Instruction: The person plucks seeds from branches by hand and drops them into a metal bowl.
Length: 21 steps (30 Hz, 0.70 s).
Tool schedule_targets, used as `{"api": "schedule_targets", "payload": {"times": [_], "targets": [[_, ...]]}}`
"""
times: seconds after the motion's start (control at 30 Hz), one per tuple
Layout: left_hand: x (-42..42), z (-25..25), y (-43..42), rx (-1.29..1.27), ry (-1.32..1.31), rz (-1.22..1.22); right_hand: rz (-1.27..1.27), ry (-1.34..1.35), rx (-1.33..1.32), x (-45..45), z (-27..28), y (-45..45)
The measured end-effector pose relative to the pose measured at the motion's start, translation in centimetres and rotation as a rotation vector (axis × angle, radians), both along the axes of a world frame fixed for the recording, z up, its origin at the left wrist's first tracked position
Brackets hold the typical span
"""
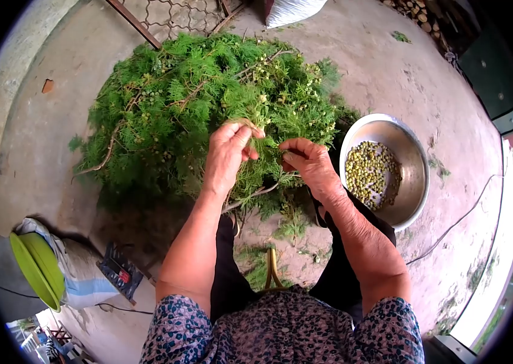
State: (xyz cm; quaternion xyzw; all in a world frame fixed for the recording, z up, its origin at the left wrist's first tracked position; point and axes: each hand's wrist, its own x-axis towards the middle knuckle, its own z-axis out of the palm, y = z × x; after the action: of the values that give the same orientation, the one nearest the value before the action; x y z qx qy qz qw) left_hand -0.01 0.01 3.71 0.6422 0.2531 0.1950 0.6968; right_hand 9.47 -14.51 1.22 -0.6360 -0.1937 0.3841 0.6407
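A large heap of leafy green conifer branches [165, 103] lies on the ground before me, with small pale green cones among the foliage. My left hand [229, 148] is closed over the heap, thumb and fingers pinching a thin sprig [250, 124]. To its right, my right hand [308, 162] hovers above the near right part of the heap. Its thumb and forefinger are pinched together; what is between them, if anything, is too small to tell. Beside the right hand stands a metal basin [415, 164] holding many small green cones [368, 173].
A lime green basin [37, 267] and a white and blue sack [86, 279] stand at the lower left. A white sack [293, 11] rests at the top. Stacked firewood [417, 15] sits at the upper right. A cable [450, 227] runs along the floor at right.
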Motion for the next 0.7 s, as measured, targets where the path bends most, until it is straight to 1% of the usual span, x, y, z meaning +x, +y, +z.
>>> {"api": "schedule_targets", "payload": {"times": [0.07,0.13,0.17,0.2,0.23,0.27,0.33,0.43,0.47,0.5,0.53,0.57,0.6,0.63,0.67,0.7], "targets": [[-0.1,0.4,-0.7,0.171,0.061,-0.062,-0.010,-0.022,0.009,0.4,-0.2,0.2],[0.4,-0.5,-0.7,0.311,0.006,-0.110,-0.033,-0.294,-0.020,0.2,0.0,0.3],[0.3,-0.7,-0.8,0.361,0.062,-0.141,-0.091,-0.341,0.026,0.1,-0.6,0.6],[0.2,0.1,-1.0,0.410,0.120,-0.173,-0.088,-0.341,0.026,0.0,-0.6,0.8],[0.4,-0.8,-0.9,0.466,0.077,-0.189,-0.094,-0.403,0.043,-0.1,-0.4,1.0],[0.5,-1.0,-0.9,0.459,0.087,-0.190,-0.101,-0.466,0.060,-0.2,-0.1,1.1],[0.5,-1.5,-0.6,0.630,0.134,-0.239,-0.101,-0.445,0.106,-0.4,0.3,1.3],[0.4,-1.5,-0.5,0.566,0.146,-0.234,-0.100,-0.485,0.054,-0.3,0.2,1.4],[0.5,-1.5,-0.5,0.565,0.146,-0.236,-0.090,-0.407,0.034,-0.3,0.1,1.5],[0.6,-1.4,-0.6,0.441,0.070,-0.233,-0.080,-0.330,0.015,-0.2,0.0,1.6],[0.7,-1.2,-0.7,0.317,-0.005,-0.231,-0.082,-0.329,0.014,-0.1,0.1,1.6],[0.6,-0.8,-0.9,0.190,-0.010,-0.228,-0.059,-0.019,0.093,0.0,0.4,1.5],[0.6,-1.2,-0.6,0.190,-0.012,-0.232,-0.036,0.288,0.171,0.1,0.6,1.5],[0.4,-1.9,-0.2,0.160,-0.033,-0.266,-0.028,0.370,0.228,0.3,0.3,1.4],[0.4,-2.3,0.0,0.130,-0.055,-0.300,-0.032,0.369,0.228,0.3,0.5,1.3],[0.6,-2.2,-0.4,0.079,-0.014,-0.299,-0.065,0.472,0.186,0.3,1.0,1.1]]}}
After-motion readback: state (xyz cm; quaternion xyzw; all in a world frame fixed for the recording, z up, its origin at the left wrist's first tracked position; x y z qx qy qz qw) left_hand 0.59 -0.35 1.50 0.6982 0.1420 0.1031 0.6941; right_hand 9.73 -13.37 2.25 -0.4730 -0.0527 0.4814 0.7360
